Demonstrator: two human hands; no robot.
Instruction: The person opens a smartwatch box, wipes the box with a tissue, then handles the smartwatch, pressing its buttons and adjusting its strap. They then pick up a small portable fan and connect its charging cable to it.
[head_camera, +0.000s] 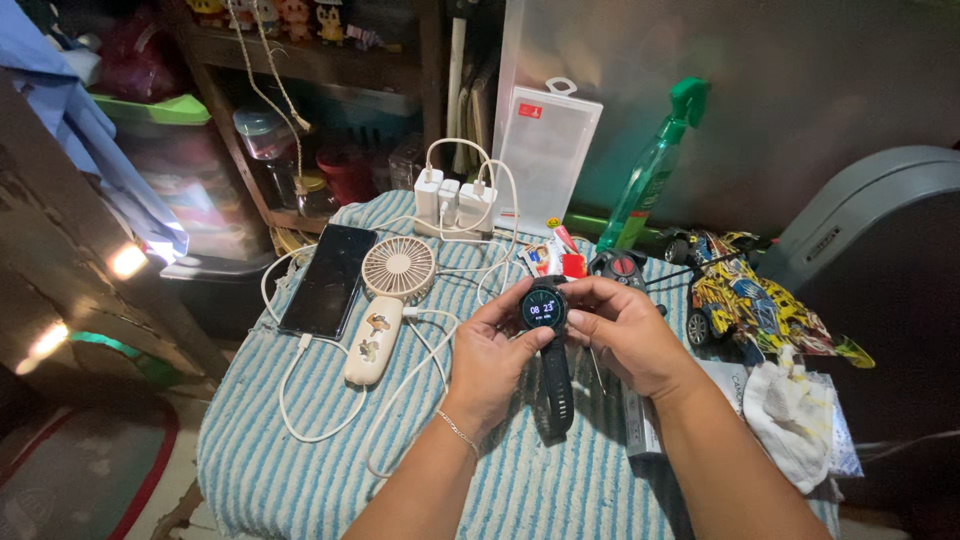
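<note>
Holding a black smartwatch (545, 310) up over the striped towel (300, 470), both hands are gripping its round case: left hand (490, 360) fingers are pinching the left edge, right hand (620, 335) fingers are clamping the right. Lit face is pointing up at the camera, strap hanging lengthwise toward the person, handheld fan (385, 300) and phone (330, 280) lying off to the left

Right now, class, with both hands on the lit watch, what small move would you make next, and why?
Probably a press on the watch face or its side button. Its screen is lit, the left hand steadies the case with a thumb at its edge, the right hand grips the other side, and the strap hangs loose over the striped cloth.
</note>
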